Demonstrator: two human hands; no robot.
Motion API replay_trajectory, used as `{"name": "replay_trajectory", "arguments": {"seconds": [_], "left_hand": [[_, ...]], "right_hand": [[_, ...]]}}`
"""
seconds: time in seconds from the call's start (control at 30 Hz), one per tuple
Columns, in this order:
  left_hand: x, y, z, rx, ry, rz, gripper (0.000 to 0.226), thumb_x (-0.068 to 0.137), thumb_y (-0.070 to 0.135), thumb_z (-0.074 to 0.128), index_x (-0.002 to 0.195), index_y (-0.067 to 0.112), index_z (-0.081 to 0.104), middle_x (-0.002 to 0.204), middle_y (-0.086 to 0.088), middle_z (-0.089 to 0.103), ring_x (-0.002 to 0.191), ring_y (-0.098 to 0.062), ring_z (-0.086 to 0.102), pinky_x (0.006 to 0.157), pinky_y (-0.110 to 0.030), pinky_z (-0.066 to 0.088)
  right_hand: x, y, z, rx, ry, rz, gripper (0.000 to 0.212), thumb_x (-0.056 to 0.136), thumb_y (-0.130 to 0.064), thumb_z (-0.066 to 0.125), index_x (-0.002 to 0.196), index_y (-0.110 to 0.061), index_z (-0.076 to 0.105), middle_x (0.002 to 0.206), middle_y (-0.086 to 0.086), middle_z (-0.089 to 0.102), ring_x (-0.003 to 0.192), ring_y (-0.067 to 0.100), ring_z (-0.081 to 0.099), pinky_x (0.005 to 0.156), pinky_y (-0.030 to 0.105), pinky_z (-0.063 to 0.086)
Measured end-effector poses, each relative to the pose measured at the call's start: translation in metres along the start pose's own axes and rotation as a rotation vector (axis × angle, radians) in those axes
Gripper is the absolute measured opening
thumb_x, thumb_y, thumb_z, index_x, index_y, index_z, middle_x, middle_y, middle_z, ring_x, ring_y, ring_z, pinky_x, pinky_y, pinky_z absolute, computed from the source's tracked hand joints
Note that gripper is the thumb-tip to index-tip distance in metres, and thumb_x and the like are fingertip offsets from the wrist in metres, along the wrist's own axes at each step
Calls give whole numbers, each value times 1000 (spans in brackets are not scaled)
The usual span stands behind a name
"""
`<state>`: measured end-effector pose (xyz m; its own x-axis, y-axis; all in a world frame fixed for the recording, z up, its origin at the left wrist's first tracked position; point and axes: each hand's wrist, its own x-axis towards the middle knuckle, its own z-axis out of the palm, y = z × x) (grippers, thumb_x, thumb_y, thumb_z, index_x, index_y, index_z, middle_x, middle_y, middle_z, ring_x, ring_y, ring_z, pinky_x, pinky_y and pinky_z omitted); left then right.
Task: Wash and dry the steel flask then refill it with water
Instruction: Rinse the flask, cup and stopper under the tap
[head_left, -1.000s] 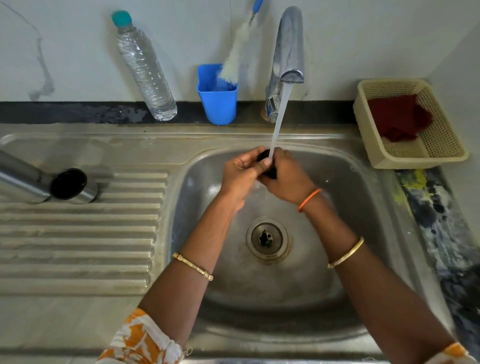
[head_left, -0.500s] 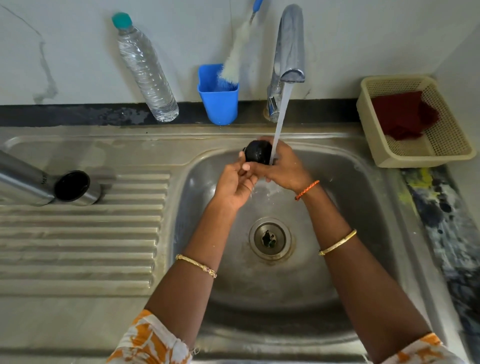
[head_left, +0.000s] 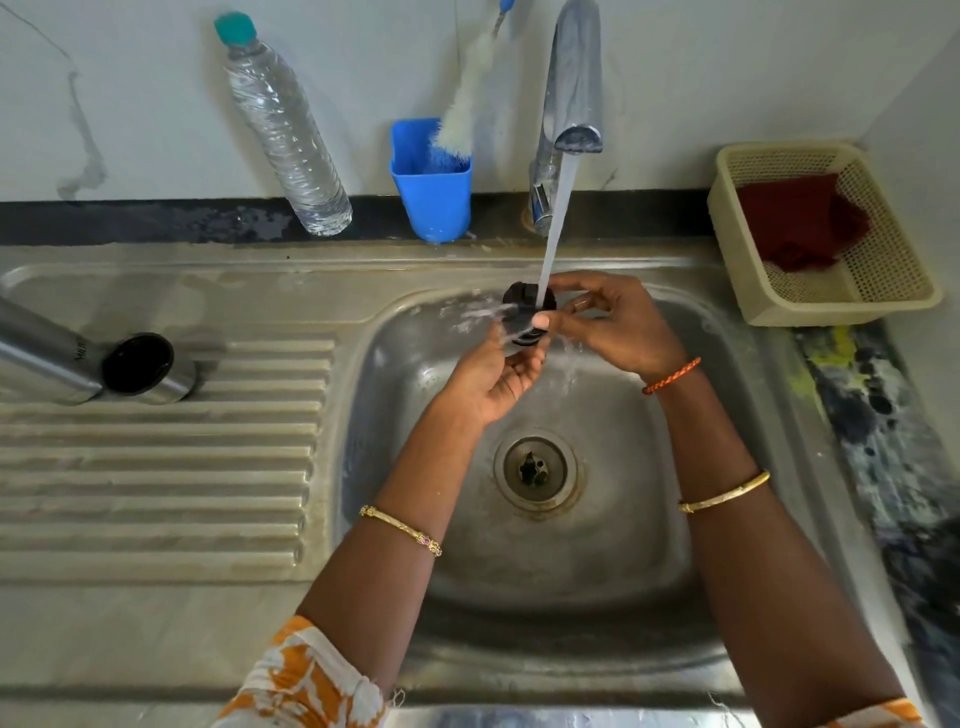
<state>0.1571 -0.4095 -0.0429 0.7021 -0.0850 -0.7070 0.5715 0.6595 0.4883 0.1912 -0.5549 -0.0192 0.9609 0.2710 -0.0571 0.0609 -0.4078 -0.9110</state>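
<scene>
Single view only, head-mounted, wide-angle. Camera sits above the front edge of the sink (head_left: 769, 395) and looks forward and steeply down into the basin. Both forearms enter from the bottom edge, near the lens. Tap (head_left: 574, 78) at top centre, wall behind it fills the upper band. Drainboard (head_left: 156, 467) occupies the left half; basket (head_left: 748, 306) on the worktop (head_left: 872, 415) at far right. Straight edges bow toward the frame borders. No second view.
</scene>
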Motion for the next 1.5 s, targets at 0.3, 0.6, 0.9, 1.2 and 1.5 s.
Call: {"name": "replay_trajectory", "arguments": {"seconds": [0.3, 0.6, 0.9, 1.2, 1.5], "left_hand": [[0, 0, 3, 256, -35, 147, 30, 103, 32, 40, 98, 11, 62, 75, -8, 63, 61, -10, 55, 53, -17, 49], [-1, 3, -2, 236, -101, 187, 21, 104, 10, 38, 104, 7, 59, 84, -10, 66, 62, -11, 62, 59, -20, 53], [-7, 1, -4, 149, -203, 337, 20, 102, 16, 42, 111, 15, 59, 107, -6, 66, 97, -18, 65, 85, -31, 56], [-13, -17, -24, 40, -75, 461, 21, 102, 9, 43, 116, 14, 57, 105, -5, 65, 93, -18, 65, 82, -29, 57], [-18, -31, -32, -54, -40, 503, 19, 101, 8, 46, 111, 14, 60, 118, -18, 60, 111, -32, 61, 82, -32, 59]], "right_hand": [[-1, -9, -9, -98, -71, 23, 39, 75, -19, 79, 111, -18, 66, 111, -3, 66, 90, 13, 64, 81, 27, 54], [-17, -6, 2, -128, 74, -92, 43, 67, -10, 84, 107, -12, 68, 106, -1, 63, 84, 6, 62, 74, 14, 54], [-27, 1, 16, 170, 196, 21, 44, 75, 7, 73, 116, -5, 64, 110, 3, 67, 103, 10, 65, 95, 25, 51], [-35, 5, 42, 204, 209, 27, 48, 66, 0, 82, 109, -17, 67, 103, -4, 68, 90, -2, 66, 88, 17, 52], [-34, -5, 44, 146, 156, 88, 61, 57, -13, 90, 105, -22, 54, 89, -6, 60, 85, 9, 60, 76, 24, 54]]}}
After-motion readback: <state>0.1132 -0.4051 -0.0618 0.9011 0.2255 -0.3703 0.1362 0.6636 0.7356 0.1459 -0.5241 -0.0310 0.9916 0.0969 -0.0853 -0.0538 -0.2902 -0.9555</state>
